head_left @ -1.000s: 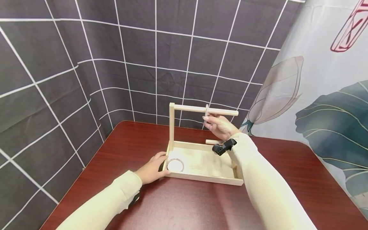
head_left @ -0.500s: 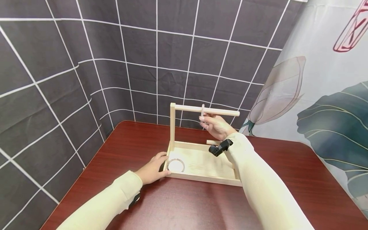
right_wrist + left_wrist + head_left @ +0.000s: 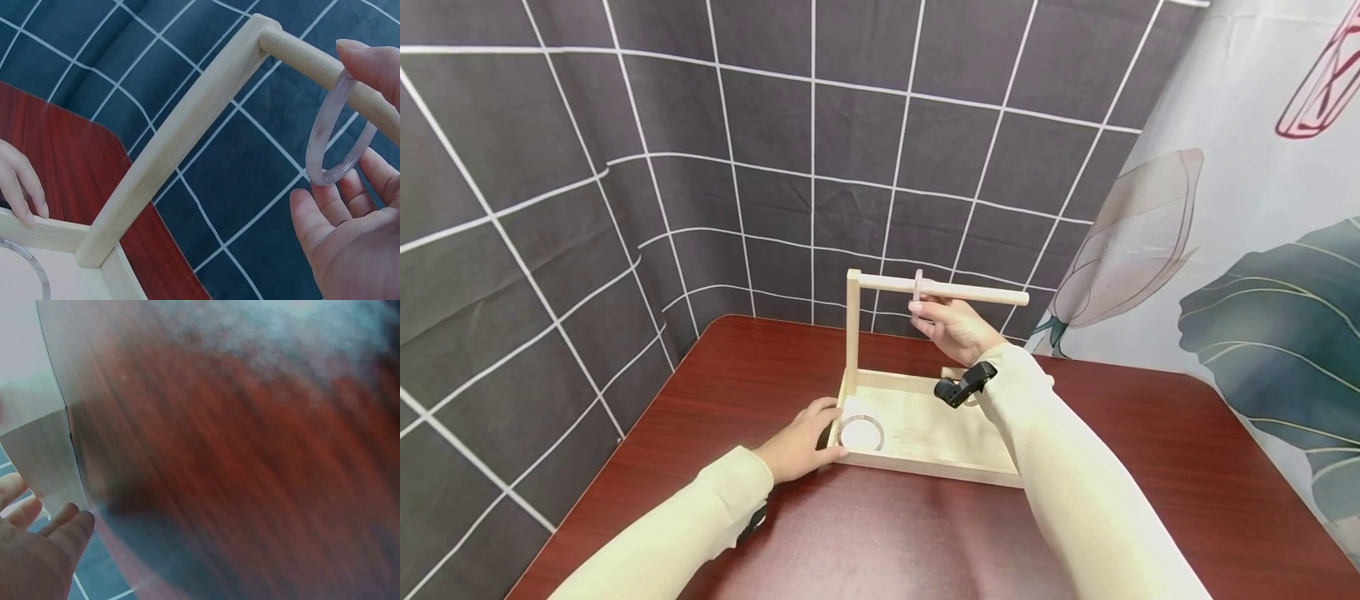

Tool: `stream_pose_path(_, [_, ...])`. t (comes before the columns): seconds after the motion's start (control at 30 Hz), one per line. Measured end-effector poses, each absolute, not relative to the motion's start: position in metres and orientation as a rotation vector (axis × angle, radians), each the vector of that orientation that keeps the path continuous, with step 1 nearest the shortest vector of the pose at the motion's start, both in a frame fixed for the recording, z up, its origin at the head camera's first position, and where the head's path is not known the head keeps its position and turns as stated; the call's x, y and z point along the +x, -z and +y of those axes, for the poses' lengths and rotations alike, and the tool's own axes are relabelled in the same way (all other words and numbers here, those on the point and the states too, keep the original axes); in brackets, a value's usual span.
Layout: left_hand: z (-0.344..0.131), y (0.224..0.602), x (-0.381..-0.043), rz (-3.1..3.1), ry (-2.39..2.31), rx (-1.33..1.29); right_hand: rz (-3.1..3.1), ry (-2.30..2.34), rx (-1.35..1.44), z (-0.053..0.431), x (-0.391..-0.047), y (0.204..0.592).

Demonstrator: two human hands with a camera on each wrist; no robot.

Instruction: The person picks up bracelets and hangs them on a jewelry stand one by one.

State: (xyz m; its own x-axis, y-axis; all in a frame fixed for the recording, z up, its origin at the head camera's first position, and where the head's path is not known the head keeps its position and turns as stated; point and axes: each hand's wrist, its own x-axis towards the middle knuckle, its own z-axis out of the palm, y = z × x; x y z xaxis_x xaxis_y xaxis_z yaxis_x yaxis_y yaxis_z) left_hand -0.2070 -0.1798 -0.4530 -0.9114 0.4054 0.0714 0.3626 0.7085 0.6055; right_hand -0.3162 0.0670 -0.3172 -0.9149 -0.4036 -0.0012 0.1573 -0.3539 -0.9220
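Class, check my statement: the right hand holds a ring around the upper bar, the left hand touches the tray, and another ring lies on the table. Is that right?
Not quite: as the head view shows, that other ring lies inside the tray, not on the table. The rest stands.

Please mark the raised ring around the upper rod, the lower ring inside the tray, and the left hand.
Raised ring (image 3: pixel 319 132): right wrist view, on the left side of its band.
Lower ring (image 3: pixel 42 275): right wrist view, on its visible arc.
Left hand (image 3: pixel 797 446): head view, on the back of the hand.
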Motion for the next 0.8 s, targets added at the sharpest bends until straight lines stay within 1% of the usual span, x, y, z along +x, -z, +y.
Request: stream_pose_path(0.8, [-0.180,0.452,-0.206,2.844,-0.977,0.643,1.499,2.339,-0.306,0.042,-0.317,0.319])
